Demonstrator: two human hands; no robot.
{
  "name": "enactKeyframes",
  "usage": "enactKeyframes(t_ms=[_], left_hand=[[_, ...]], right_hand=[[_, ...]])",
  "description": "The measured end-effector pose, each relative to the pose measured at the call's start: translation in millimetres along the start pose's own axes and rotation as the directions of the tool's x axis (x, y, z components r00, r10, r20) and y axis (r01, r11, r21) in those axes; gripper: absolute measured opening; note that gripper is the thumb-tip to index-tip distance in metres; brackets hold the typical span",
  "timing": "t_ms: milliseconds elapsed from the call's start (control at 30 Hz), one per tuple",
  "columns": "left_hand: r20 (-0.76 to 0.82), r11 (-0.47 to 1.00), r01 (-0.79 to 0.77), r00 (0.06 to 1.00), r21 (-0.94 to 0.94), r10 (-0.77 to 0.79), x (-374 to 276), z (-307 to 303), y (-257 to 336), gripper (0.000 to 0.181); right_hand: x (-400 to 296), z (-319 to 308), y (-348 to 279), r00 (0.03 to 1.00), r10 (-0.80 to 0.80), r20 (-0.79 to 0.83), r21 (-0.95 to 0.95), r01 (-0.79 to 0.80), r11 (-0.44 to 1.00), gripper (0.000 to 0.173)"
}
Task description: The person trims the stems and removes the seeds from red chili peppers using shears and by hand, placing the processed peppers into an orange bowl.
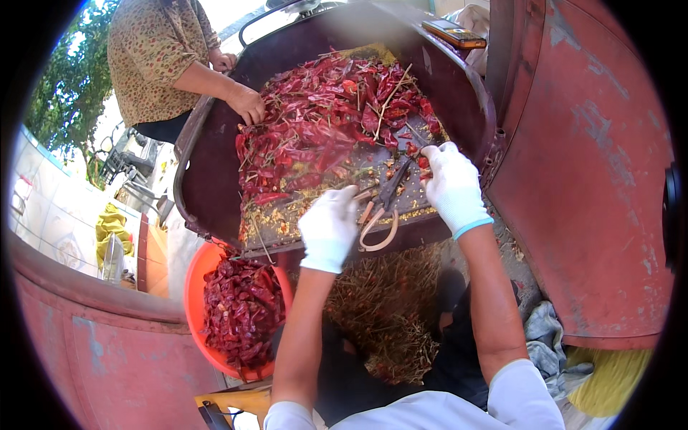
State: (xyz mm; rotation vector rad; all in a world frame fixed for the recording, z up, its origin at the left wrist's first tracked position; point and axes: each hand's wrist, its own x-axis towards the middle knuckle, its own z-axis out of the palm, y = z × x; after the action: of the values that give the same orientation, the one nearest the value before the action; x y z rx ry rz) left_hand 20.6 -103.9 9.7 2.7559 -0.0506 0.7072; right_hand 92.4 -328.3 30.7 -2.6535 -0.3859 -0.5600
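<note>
Both of my hands wear white knit gloves with pale blue cuffs. My right hand (457, 183) pinches dark red dried chili pieces (424, 163) at its fingertips, low over the right side of the cart bed. Over the bed's near edge is my left hand (329, 227), its fingers curled beside a short light-brown stick-like piece; whether it grips this is hidden. Between my hands lie scissors (385, 207) with dark blades and pale wrapped handles, their loop overhanging the edge. Beyond them a heap of dried red chili peppers (322, 118) with stems covers the metal cart bed (279, 228), amid scattered yellow seeds.
Across the left rim, another person's hand (246, 105) touches the heap. An orange basin (194, 312) full of chilies stands below left. Stems pile up (387, 312) between my legs. An orange-black phone (456, 34) rests on the far-right rim. Red metal doors (586, 177) flank me.
</note>
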Motion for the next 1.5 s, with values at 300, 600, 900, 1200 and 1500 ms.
enactKeyframes(t_ms=[300, 600, 900, 1200, 1500], left_hand=[[0.077, 0.976, 0.041, 0.995, 0.212, -0.058, -7, -9, -57, 0.040], [0.001, 0.988, 0.123, 0.992, 0.094, -0.123, -8, 0, -58, 0.024], [0.451, 0.443, 0.465, 0.881, -0.767, -0.144, -14, -55, -17, 0.025], [0.348, 0.379, 0.390, 0.921, -0.839, -0.176, -30, -71, -12, 0.033], [0.112, 0.621, 0.078, 0.994, -0.780, 0.015, -35, -78, -10, 0.037]], right_hand=[[2, -23, -15, 0.989, 0.146, -0.002, 0.277, -0.140, 0.951, 0.032], [-15, -4, -42, 0.986, -0.128, -0.110, 0.572, 0.168, 0.803, 0.014], [-36, 2, -74, 0.894, -0.436, -0.105, 0.566, 0.414, 0.713, 0.036], [-43, 4, -78, 0.971, -0.233, 0.055, 0.690, 0.132, 0.712, 0.027], [-40, -9, -77, 0.817, -0.221, 0.533, 0.838, -0.475, 0.269, 0.029]])
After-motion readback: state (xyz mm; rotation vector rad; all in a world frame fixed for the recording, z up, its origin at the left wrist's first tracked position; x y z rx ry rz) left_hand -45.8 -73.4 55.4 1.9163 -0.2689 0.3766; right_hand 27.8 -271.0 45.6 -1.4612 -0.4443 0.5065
